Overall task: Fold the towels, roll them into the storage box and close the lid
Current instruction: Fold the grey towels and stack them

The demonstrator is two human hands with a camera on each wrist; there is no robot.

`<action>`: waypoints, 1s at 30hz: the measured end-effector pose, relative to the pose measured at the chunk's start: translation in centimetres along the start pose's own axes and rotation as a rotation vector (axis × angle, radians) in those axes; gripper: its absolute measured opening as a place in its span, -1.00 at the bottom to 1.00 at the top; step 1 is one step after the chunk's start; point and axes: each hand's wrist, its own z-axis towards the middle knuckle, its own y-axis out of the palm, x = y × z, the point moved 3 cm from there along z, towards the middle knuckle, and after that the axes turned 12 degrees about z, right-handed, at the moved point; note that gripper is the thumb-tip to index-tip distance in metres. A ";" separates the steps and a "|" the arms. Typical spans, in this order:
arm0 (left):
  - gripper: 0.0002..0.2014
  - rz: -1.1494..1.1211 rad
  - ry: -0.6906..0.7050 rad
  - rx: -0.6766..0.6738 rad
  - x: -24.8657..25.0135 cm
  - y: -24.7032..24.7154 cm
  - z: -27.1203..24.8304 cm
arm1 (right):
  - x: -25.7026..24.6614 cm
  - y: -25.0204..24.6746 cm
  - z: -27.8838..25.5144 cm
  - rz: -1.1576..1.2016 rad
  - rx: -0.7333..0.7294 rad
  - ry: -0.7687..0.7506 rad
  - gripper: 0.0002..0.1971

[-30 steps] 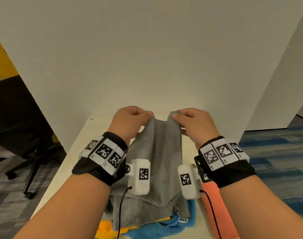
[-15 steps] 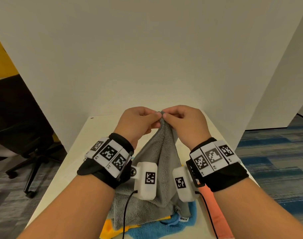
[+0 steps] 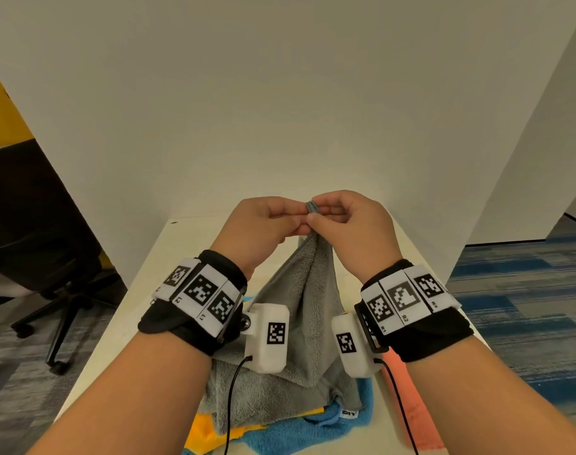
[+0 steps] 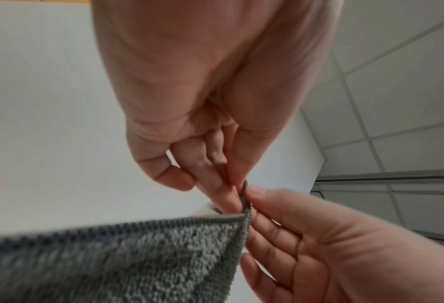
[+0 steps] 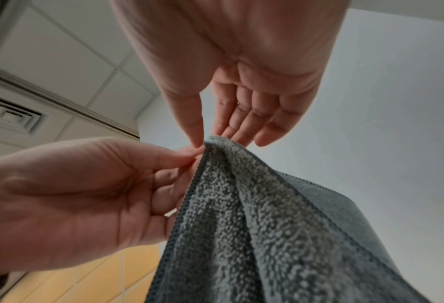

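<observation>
A grey towel (image 3: pixel 299 310) hangs in a peak above the table, its two top corners brought together. My left hand (image 3: pixel 290 221) and my right hand (image 3: pixel 316 215) touch each other and both pinch those corners between thumb and fingers. The left wrist view shows the grey towel (image 4: pixel 137 256) and its stitched hem meeting at the pinch of my left hand (image 4: pixel 239 188). In the right wrist view the grey towel (image 5: pixel 241 225) drapes down from the thumb and fingers of my right hand (image 5: pixel 207 141). The towel's lower part lies bunched on other towels. No storage box is in view.
Under the grey towel lie a blue towel (image 3: pixel 299 431), a yellow towel (image 3: pixel 204 428) and an orange towel (image 3: pixel 408 399) on the white table (image 3: pixel 142 307). White partition walls stand behind and to the right. A black office chair (image 3: pixel 40 251) stands on the left.
My hands have come together from apart, joining the two top corners of the grey towel. The towel has narrowed from a spread sheet to a hanging peak.
</observation>
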 end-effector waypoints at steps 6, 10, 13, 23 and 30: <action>-0.76 0.070 0.055 0.002 0.1 -0.1 0.0 | 0.1 -0.4 0.1 -0.070 0.008 -0.035 -0.81; -0.80 0.255 0.140 0.140 -0.1 -0.7 0.6 | -0.4 -0.3 0.1 -0.044 -0.043 -0.071 -0.76; -0.70 0.364 0.188 0.083 0.1 -0.9 0.9 | -1.0 -0.1 0.0 -0.006 -0.088 -0.103 -0.75; -0.92 0.499 0.332 0.107 2.1 -2.1 1.9 | -1.2 -0.3 -0.2 -0.068 -0.081 -0.153 -0.89; -0.84 0.545 0.415 0.105 3.9 -2.5 2.3 | -0.8 0.6 -0.2 -0.209 -0.148 -0.060 -0.80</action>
